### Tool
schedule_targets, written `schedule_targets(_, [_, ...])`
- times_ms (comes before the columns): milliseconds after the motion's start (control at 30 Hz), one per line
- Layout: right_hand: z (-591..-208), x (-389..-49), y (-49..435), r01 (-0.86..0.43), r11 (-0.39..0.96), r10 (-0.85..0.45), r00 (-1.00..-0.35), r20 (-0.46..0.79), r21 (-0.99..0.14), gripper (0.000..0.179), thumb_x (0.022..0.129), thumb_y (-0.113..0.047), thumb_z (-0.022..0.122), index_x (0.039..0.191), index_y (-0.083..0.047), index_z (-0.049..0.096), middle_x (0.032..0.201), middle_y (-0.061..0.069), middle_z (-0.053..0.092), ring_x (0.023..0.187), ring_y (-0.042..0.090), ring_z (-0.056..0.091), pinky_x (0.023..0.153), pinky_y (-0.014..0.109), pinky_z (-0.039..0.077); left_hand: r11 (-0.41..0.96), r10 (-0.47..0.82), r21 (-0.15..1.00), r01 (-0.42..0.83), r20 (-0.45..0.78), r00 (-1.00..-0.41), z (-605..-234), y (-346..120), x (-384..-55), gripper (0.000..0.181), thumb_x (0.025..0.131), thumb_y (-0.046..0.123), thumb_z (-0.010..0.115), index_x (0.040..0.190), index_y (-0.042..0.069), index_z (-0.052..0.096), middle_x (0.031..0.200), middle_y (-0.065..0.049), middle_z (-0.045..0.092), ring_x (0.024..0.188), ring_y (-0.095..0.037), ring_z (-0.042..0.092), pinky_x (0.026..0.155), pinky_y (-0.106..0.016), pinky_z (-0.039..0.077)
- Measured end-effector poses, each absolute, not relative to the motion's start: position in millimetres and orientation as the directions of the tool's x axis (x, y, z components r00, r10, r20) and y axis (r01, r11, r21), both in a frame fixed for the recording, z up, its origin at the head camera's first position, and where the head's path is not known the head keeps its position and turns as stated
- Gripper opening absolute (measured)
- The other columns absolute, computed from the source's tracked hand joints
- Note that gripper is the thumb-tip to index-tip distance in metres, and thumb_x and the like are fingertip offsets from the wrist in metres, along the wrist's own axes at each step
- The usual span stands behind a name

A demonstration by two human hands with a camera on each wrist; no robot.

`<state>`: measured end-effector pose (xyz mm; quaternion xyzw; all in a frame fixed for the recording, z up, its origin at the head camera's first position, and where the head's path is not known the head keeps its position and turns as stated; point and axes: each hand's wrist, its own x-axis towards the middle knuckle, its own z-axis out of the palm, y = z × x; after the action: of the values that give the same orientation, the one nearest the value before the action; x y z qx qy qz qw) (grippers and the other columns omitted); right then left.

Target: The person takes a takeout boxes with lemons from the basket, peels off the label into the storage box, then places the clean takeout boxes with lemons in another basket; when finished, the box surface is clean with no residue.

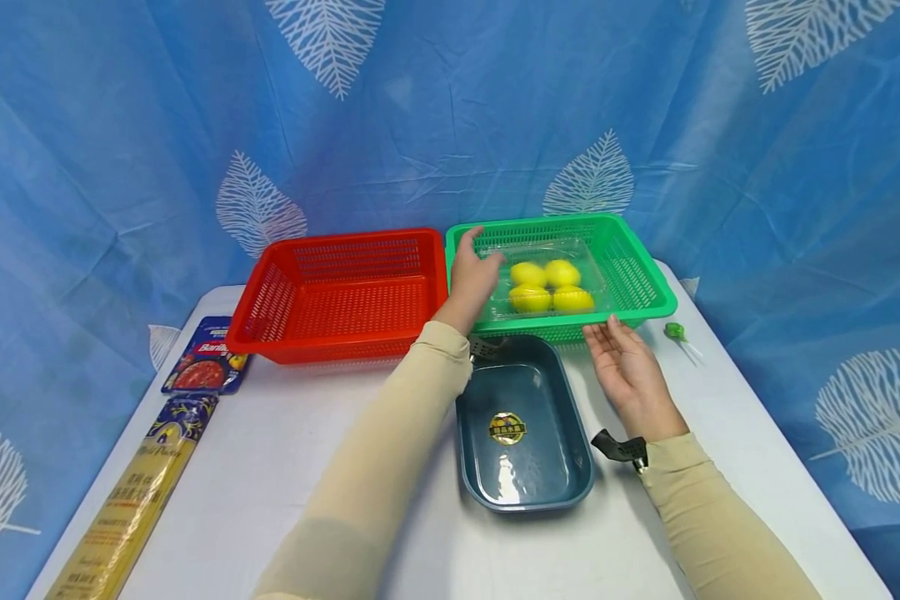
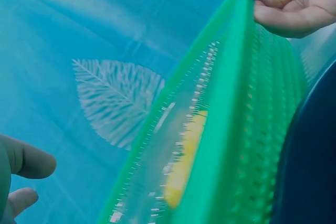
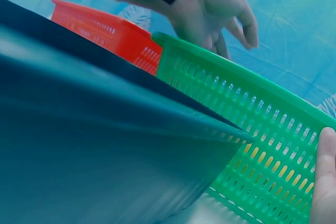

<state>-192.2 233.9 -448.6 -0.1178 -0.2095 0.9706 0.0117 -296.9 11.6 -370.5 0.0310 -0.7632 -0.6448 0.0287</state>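
In the head view, a green basket (image 1: 648,312) holds a clear plastic box (image 1: 600,279) with several yellow lemon-like fruits (image 1: 561,273) in it. My left hand (image 1: 474,273) is over the basket's left end with fingers apart, holding nothing. In the right wrist view, that hand hangs beyond the green rim, thumb and fingers separated. My right hand (image 1: 630,371) is at the basket's front wall, palm turned up and inward, fingertips touching the rim. The left wrist view shows one fingertip on the rim and the other fingers outside the wall.
A red basket (image 1: 352,340) stands left of the green one. Between my forearms sits a dark blue dish (image 1: 528,467) with a gold sticker. A sauce packet (image 1: 204,358) and a spaghetti pack (image 1: 131,504) lie at the left edge. A small green-headed item (image 1: 675,332) lies right.
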Motion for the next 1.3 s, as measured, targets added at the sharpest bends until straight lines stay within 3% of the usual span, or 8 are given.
schedule_targets(100, [-448.4,-191.8,235.3,0.024,-0.912,0.07,-0.974,-0.215,-0.409,0.008,0.105,-0.004,0.06,0.105,0.001,0.053,0.107,0.013,0.055,0.099,0.022,0.06,0.106,0.031,0.05,0.175,-0.046,0.984,0.019,0.027,-0.999,-359.4,4.6,-293.2,0.063,0.102,0.013,0.063,0.161,0.02,0.04,0.114,-0.011,0.059,0.046,-0.015,0.033,0.048,-0.028,0.038])
schedule_targets(267, [-447.8,-191.8,237.1,0.015,-0.902,0.075,-0.979,-0.19,-0.431,0.009,0.105,-0.003,0.06,0.108,0.0,0.052,0.107,0.013,0.055,0.101,0.021,0.059,0.106,0.031,0.05,0.228,0.02,0.97,0.081,0.078,-0.997,-340.2,-9.7,-287.1,0.064,0.102,0.015,0.063,0.162,0.019,0.04,0.152,-0.003,0.047,0.055,-0.016,0.036,0.055,-0.031,0.04])
schedule_targets(333, [-447.7,-192.3,237.1,0.013,-0.899,0.078,-0.979,-0.189,-0.437,0.009,0.106,-0.003,0.059,0.109,0.0,0.052,0.108,0.013,0.055,0.101,0.021,0.059,0.106,0.031,0.05,0.27,0.033,0.957,0.104,0.099,-0.995,-333.9,-17.9,-284.3,0.064,0.101,0.017,0.064,0.161,0.02,0.041,0.158,-0.003,0.043,0.068,-0.018,0.044,0.063,-0.034,0.045])
schedule_targets(433, [-447.6,-193.6,235.9,0.014,-0.899,0.079,-0.978,-0.195,-0.437,0.008,0.106,-0.003,0.058,0.109,0.0,0.052,0.108,0.013,0.054,0.101,0.021,0.059,0.106,0.031,0.05,0.329,0.052,0.935,0.131,0.121,-0.991,-327.6,-34.6,-279.9,0.066,0.1,0.019,0.066,0.161,0.019,0.042,0.163,-0.001,0.039,0.108,-0.022,0.055,0.086,-0.038,0.052])
schedule_targets(567, [-448.0,-194.7,234.3,0.022,-0.903,0.073,-0.976,-0.205,-0.43,0.008,0.106,-0.003,0.059,0.109,0.0,0.052,0.109,0.013,0.054,0.101,0.021,0.059,0.106,0.032,0.05,0.404,0.08,0.904,0.143,0.121,-0.989,-323.2,-63.4,-273.0,0.068,0.101,0.022,0.067,0.163,0.02,0.038,0.167,0.001,0.033,0.149,-0.023,0.034,0.111,-0.045,0.044])
schedule_targets(767, [-449.2,-194.0,234.8,0.036,-0.91,0.064,-0.972,-0.225,-0.412,0.01,0.104,-0.002,0.061,0.109,0.001,0.053,0.108,0.013,0.054,0.1,0.022,0.06,0.105,0.032,0.05,0.454,0.119,0.886,0.098,0.049,-0.992,-318.7,-117.9,-255.8,0.071,0.102,0.029,0.067,0.165,0.026,0.034,0.169,0.001,0.029,0.149,-0.024,0.032,0.113,-0.052,0.042])
schedule_targets(1033, [-448.8,-193.4,235.7,0.031,-0.902,0.071,-0.973,-0.22,-0.431,0.011,0.104,-0.003,0.062,0.108,0.001,0.053,0.107,0.013,0.056,0.1,0.022,0.06,0.105,0.032,0.05,0.577,0.119,0.81,0.109,0.048,-0.992,-312.6,-192.8,-228.3,0.075,0.104,0.036,0.065,0.168,0.029,0.027,0.173,-0.001,0.018,0.157,-0.029,0.017,0.119,-0.065,0.026])
schedule_targets(1300, [-437.4,-184.6,244.8,0.119,-0.888,0.012,-0.96,-0.28,-0.444,0.016,0.104,-0.005,0.061,0.118,-0.003,0.053,0.113,0.01,0.05,0.106,0.02,0.057,0.109,0.031,0.047,0.677,0.098,0.728,0.106,0.053,-0.994,-319.3,-236.9,-199.8,0.08,0.104,0.036,0.064,0.17,0.021,0.021,0.174,-0.01,0.013,0.157,-0.038,0.014,0.117,-0.071,0.024])
